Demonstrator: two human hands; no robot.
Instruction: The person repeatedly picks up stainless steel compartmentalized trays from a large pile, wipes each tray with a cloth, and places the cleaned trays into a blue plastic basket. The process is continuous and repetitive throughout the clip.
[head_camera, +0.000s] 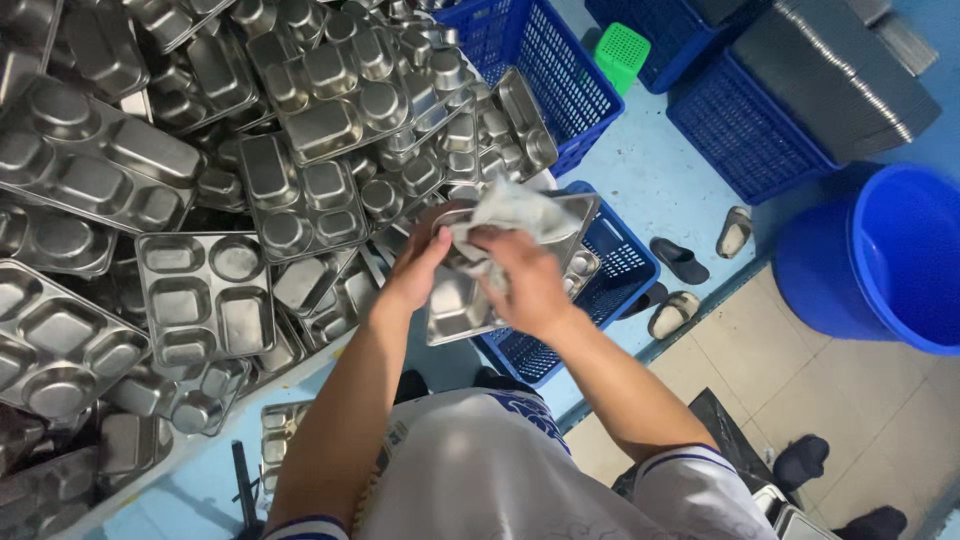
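I hold a steel compartment tray in front of my chest. My left hand grips its left edge. My right hand presses a crumpled grey-white cloth onto the tray's face. The cloth bunches up over the tray's upper part and hides some of its compartments. A large heap of the same steel trays lies on the table to my left, close beside my left hand.
A blue slatted crate sits just behind the held tray, with more blue crates beyond, one holding stacked trays. A blue plastic tub stands at the right. Slippers lie on the floor. A green basket sits further back.
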